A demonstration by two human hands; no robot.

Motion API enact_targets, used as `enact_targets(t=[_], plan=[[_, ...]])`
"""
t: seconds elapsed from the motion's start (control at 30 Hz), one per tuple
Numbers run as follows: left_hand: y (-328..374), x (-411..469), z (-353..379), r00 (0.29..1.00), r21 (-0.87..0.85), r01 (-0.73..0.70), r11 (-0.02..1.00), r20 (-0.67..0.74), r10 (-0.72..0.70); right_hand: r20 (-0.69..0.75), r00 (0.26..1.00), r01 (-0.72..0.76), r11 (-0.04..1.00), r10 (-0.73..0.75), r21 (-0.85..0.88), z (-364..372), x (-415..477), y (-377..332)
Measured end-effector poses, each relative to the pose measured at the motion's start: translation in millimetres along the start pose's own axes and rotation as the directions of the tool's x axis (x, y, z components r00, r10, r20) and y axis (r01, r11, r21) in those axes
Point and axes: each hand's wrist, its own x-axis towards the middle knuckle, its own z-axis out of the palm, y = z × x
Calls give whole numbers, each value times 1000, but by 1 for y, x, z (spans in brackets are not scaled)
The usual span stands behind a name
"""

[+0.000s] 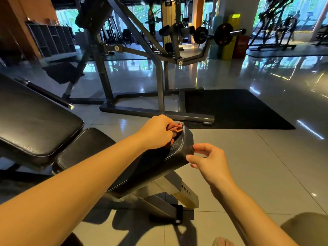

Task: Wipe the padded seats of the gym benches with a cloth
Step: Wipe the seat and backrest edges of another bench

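At the raised end of the black seat pad [179, 148], a reddish-brown cloth [175, 129] is shown bunched under the left hand [157, 133], whose fingers are curled round it and press it onto the upholstery. The right hand [210, 161] is held just beside the pad's near corner, fingers loosely parted, nothing grasped; whether the forefinger touches the edge cannot be told. The cloth is judged light, soft and easily crumpled, best gripped as a wad with a flat fold left beneath. The pad is judged firm yet yielding, its grained covering fairly slick, so moderate downward pressure is advised. The backrest [35, 121] lies to the left.
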Motion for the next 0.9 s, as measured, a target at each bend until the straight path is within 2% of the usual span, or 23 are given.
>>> enact_targets(t=[0.4, 0.6, 0.77, 0.9], plan=[[10, -23, 0, 996, 58, -81, 995, 26, 80, 38, 998, -50, 995, 47, 85, -4, 3, 1], [9, -33, -3, 994, 29, -97, 995, 61, 95, 58, 995, -87, 989, 80, 122, -7, 3, -2], [11, -48, -11, 986, -7, -110, 994, 124, 110, 90, 989, -127, 978, 114, 166, -11, -1, -4], [16, -87, 9, 959, -78, -115, 990, 252, 131, 132, 983, -148, 974, 126, 172, -15, -8, -10]])
